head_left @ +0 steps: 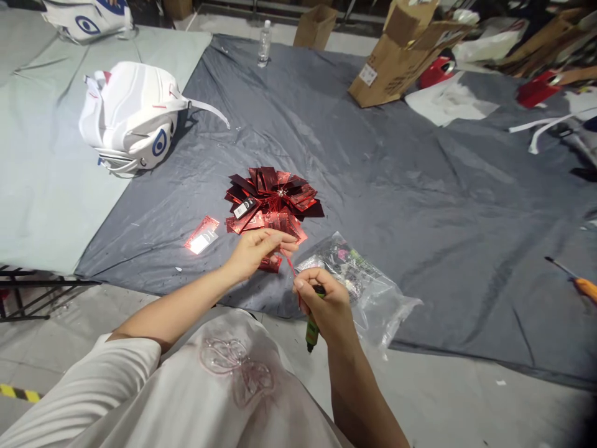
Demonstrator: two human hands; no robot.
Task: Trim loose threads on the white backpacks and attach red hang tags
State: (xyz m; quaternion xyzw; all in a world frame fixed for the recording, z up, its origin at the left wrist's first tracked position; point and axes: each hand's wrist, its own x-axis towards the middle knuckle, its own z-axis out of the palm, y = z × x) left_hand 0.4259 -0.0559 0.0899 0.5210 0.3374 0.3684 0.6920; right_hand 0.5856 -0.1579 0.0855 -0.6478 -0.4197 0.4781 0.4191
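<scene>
My left hand (256, 250) pinches the upper end of a thin red string (289, 261), with a small red tag (270, 264) just below the fingers. My right hand (327, 302) is closed on the string's lower end. It also holds a green, black-ended, pen-shaped thing (311, 333), whose kind I cannot make out. Just beyond my left hand lies a fanned heap of red and black hang tags (273, 196) with red strings gathered near its middle. One separate tag (203, 236) rests left of it. A clear plastic bag (368, 280) with beads or glitter-like bits lies beside my right hand.
A white backpack (133, 118) sits on the cloth-covered table (396, 205) at left, with another white bag (88, 22) behind. Farther back stand a water bottle (264, 45) and a cardboard box (389, 62). An orange-handled screwdriver (583, 287) lies at far right.
</scene>
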